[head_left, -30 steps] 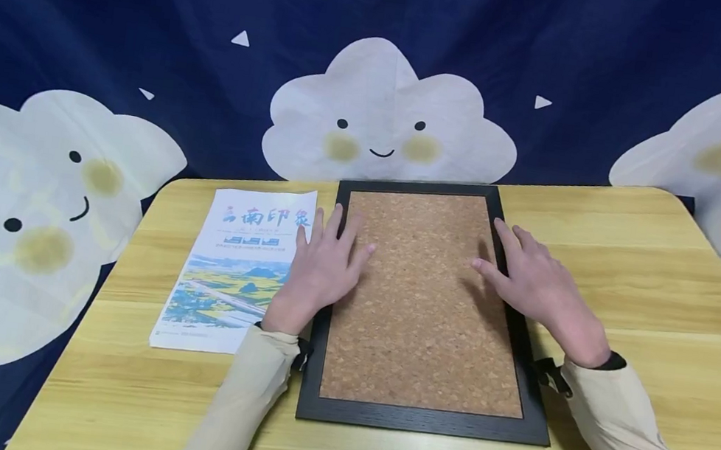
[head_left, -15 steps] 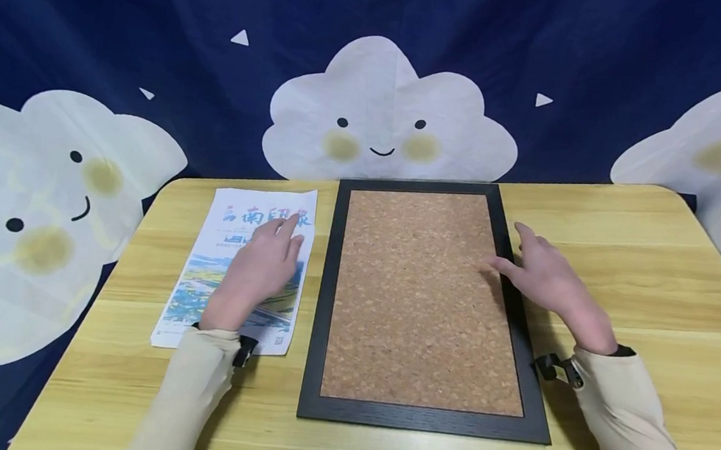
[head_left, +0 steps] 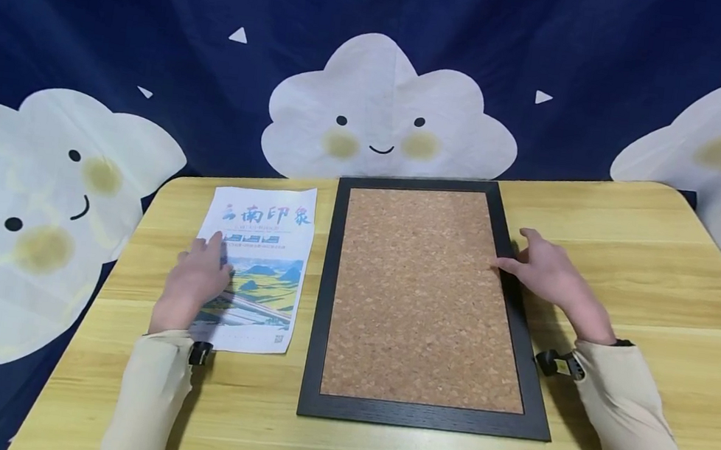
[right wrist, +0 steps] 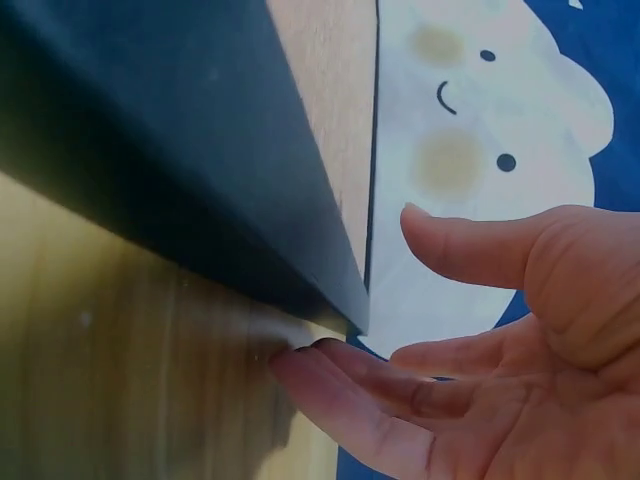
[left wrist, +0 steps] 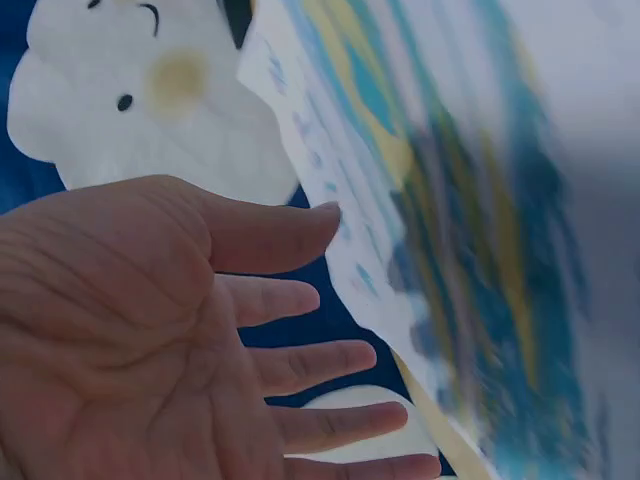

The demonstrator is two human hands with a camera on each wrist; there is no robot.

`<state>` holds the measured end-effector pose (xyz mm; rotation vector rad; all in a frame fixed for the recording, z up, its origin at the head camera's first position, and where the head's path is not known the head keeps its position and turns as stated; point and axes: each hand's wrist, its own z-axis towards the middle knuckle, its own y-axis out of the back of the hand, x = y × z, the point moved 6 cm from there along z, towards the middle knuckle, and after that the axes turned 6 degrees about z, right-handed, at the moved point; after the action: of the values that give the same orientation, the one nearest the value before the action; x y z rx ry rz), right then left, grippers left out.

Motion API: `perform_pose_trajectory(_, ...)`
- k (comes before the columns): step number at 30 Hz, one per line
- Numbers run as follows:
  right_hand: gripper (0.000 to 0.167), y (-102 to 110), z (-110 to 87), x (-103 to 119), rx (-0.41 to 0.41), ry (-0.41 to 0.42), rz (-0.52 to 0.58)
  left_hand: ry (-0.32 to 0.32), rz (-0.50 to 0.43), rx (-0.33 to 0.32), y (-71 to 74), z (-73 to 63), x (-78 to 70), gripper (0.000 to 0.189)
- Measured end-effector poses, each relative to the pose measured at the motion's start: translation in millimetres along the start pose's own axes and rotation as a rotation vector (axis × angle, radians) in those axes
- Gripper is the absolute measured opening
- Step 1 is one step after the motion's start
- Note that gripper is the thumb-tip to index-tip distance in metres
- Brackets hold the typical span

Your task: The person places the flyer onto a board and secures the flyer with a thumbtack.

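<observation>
A printed poster sheet [head_left: 264, 277] with a landscape picture and large characters lies flat at the left. Over its left edge hovers my left hand [head_left: 195, 279]; the left wrist view shows its thumb [left wrist: 280, 235] near the paper's edge and its fingers straight. A cork board [head_left: 419, 298] in a black frame [head_left: 425, 416] lies to the right of the poster. My right hand [head_left: 551, 275] is at the frame's right side, thumb over the border. In the right wrist view its fingertips [right wrist: 320, 385] are low beside the frame's outer edge, thumb and fingers spread apart.
Both things lie on a light wooden table [head_left: 673, 290] with rounded far corners. Behind it hangs a dark blue cloth [head_left: 464, 14] printed with smiling clouds. A small black device [head_left: 560, 364] is strapped at the right wrist, another [head_left: 200, 353] at the left.
My left hand has moved left from the cork board across the poster to its left edge. The right hand has shifted slightly outward at the frame. Poster and board have stayed in place.
</observation>
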<state>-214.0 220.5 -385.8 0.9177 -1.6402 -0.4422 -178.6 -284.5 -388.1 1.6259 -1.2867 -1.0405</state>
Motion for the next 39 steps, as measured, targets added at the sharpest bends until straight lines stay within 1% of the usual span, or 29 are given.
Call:
perform_pose_trajectory(4,0.079,1,1.0,-4,0.011,0.006,-0.011,0.044,-0.015,0.024,-1.4,-2.0,15.6,0.072)
perform_pose_trajectory(8,0.072,-1,2.0,-7,0.041,0.006,0.047,0.08,-0.017,0.056,-1.9,-4.2,24.6,0.077)
perform_pose_trajectory(11,0.067,-3,3.6,-10,0.054,0.005,0.12,0.084,-0.019,0.066,-3.0,-4.2,27.4,0.08)
perform_pose_trajectory(14,0.061,-4,4.1,-15,0.057,0.009,0.185,0.075,-0.026,0.058,-3.0,-3.6,28.1,0.081)
perform_pose_trajectory(17,0.056,-4,3.8,-19,0.059,0.001,0.227,0.076,-0.041,0.056,-2.5,-3.3,28.6,0.082)
perform_pose_trajectory(21,0.055,-4,4.2,-21,0.058,-0.016,0.251,0.098,-0.069,0.054,-2.5,-3.7,32.2,0.084)
perform_pose_trajectory(24,0.054,-4,4.9,-22,0.057,-0.022,0.251,0.132,-0.102,0.043,-2.5,-4.7,36.4,0.086)
perform_pose_trajectory(28,0.053,-4,5.1,-21,0.054,-0.028,0.248,0.17,-0.145,-0.008,-0.2,-6.4,42.3,0.088)
perform_pose_trajectory(31,0.053,-4,5.4,-21,0.051,-0.029,0.246,0.177,-0.171,-0.04,0.5,-7.6,45.3,0.088)
perform_pose_trajectory(33,0.053,-4,5.8,-20,0.049,-0.027,0.242,0.173,-0.179,-0.044,0.9,-8.4,46.8,0.081)
perform_pose_trajectory(36,0.051,-4,6.3,-21,0.041,-0.023,0.235,0.156,-0.177,-0.053,2.2,-9.0,48.4,0.057)
perform_pose_trajectory(38,0.05,-3,6.2,-21,0.037,-0.021,0.23,0.155,-0.193,-0.057,4.0,-10.1,50.0,0.042)
perform_pose_trajectory(39,0.049,-3,6.2,-22,0.036,-0.02,0.227,0.16,-0.215,-0.055,4.5,-11.2,50.7,0.037)
